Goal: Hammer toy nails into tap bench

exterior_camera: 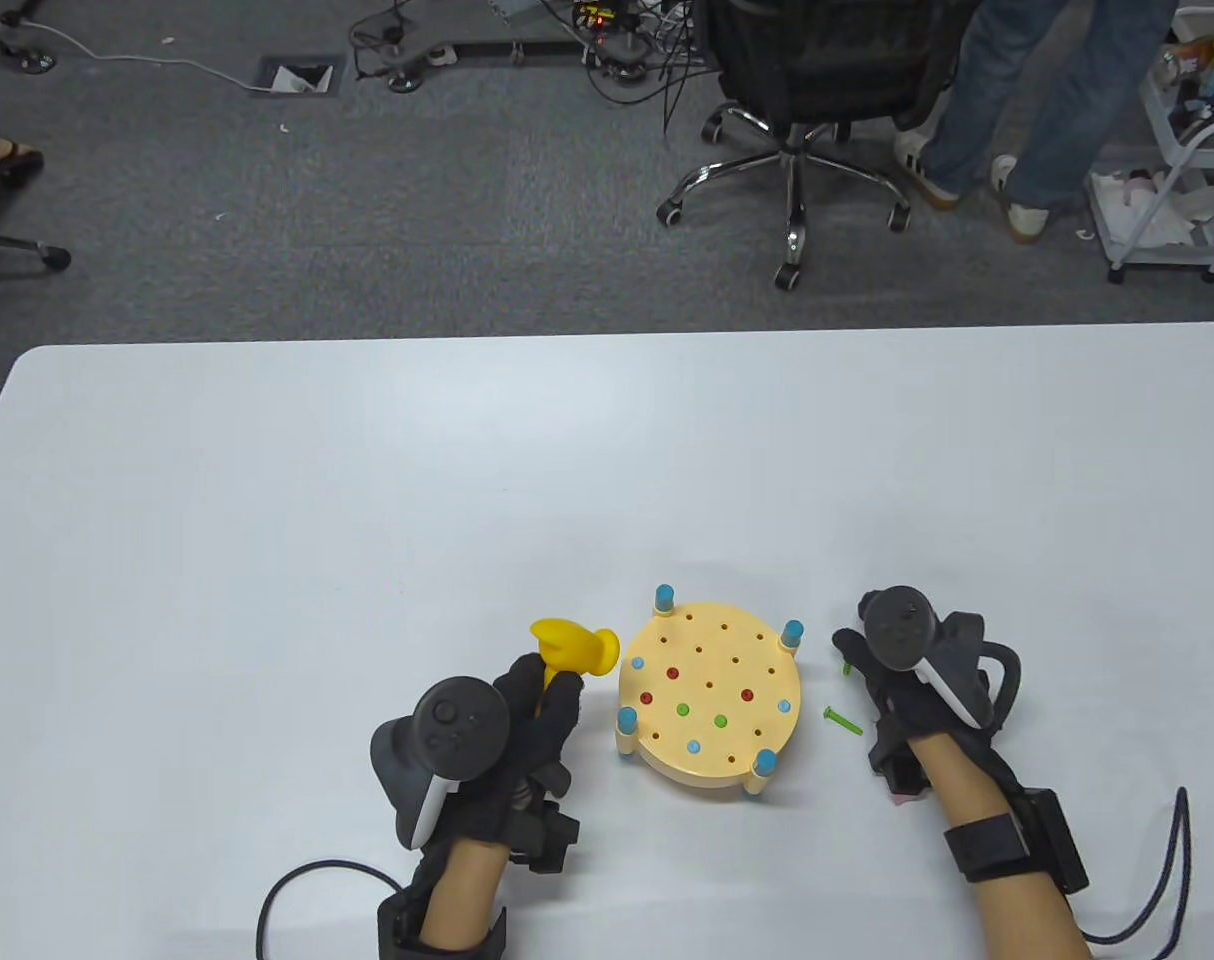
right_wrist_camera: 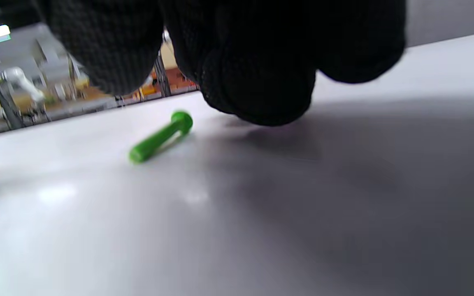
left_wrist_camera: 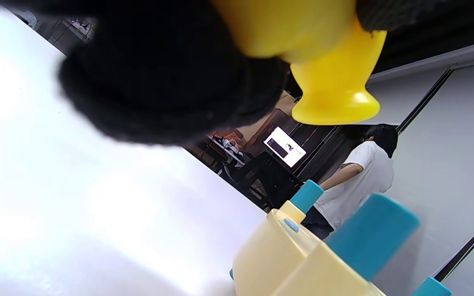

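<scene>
On the white table (exterior_camera: pixel 267 480), toward its near edge, a round cream tap bench (exterior_camera: pixel 709 697) was set on four blue-capped legs, between the two gloved hands. Its top was dotted with holes, and red, green and blue nail heads were seen sunk into several of them.

Just left of the bench, a yellow toy hammer (exterior_camera: pixel 573 647) was gripped by the left hand (exterior_camera: pixel 512 735), the gloved fingers (left_wrist_camera: pixel 171 78) wrapped around the handle. The hammer head was held up beside the bench's left rim, apart from it. From the left wrist view, one flared face of the head (left_wrist_camera: pixel 335 96) was shown below the fingers, with the bench's edge (left_wrist_camera: pixel 278 255) and two of its blue caps beneath.

Right of the bench, the right hand (exterior_camera: pixel 902 690) was held low over the table, palm down. A green nail (exterior_camera: pixel 840 719) was lying flat on the table between the bench and that hand, touched by neither. Another small green piece (exterior_camera: pixel 847 668) was visible at the fingertips; whether it was pinched could not be told. In the right wrist view, the curled fingers (right_wrist_camera: pixel 257 70) were hung close above the tabletop, with a green nail (right_wrist_camera: pixel 161 136) lying free just beside them.
</scene>
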`<state>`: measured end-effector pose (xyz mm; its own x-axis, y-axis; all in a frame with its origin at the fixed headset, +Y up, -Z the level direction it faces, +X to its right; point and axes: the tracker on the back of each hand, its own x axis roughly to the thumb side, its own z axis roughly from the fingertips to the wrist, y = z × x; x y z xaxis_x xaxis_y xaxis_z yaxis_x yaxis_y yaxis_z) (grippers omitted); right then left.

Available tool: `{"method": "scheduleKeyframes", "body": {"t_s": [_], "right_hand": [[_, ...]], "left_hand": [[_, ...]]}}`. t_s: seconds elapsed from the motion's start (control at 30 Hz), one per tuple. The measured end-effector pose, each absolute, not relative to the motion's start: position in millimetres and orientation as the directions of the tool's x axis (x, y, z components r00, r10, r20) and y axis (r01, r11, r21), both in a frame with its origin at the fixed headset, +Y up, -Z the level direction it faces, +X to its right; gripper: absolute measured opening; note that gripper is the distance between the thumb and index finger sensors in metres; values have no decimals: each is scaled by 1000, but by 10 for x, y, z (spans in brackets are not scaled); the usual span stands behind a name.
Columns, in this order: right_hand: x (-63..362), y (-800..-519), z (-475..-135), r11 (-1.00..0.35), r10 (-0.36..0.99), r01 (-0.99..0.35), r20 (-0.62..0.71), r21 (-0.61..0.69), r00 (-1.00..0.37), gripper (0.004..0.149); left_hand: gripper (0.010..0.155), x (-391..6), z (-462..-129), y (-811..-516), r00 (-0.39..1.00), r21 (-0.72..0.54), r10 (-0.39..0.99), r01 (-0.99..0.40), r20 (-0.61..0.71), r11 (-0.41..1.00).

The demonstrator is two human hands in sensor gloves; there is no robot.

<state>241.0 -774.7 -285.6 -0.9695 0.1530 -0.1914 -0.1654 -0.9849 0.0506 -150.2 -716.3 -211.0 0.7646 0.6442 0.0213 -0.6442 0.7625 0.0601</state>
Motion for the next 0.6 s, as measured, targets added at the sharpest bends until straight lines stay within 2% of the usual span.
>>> {"method": "scheduleKeyframes", "body": {"t_s": [0.03,0.23,0.3,0.33,0.47,0.6], "right_hand": [[2392,-7768,-2866,-983,140,-160,-196,87,-971,61],[2382,-7753,-2838,-995,47,-67,-247,71,-968,53],[2351,-7736,-2825,-992,-94,68,-261,109,-961,54],[2340,-7731,-2826,-989,-117,88,-261,119,-958,54],[2275,-7750,-2841,-975,-201,183,-153,124,-968,54],[2249,-7786,-2825,-971,-218,199,-142,133,-966,58]], "left_hand": [[64,-1509,-2112,-7170,759,54,651,-651,19,758],[64,-1515,-2108,-7177,754,47,657,-657,15,753],[64,-1510,-2106,-7178,757,46,654,-654,18,755],[64,-1510,-2105,-7177,757,44,654,-654,18,755],[64,-1523,-2102,-7175,755,42,655,-655,15,754],[64,-1525,-2101,-7172,751,41,660,-660,15,750]]}}
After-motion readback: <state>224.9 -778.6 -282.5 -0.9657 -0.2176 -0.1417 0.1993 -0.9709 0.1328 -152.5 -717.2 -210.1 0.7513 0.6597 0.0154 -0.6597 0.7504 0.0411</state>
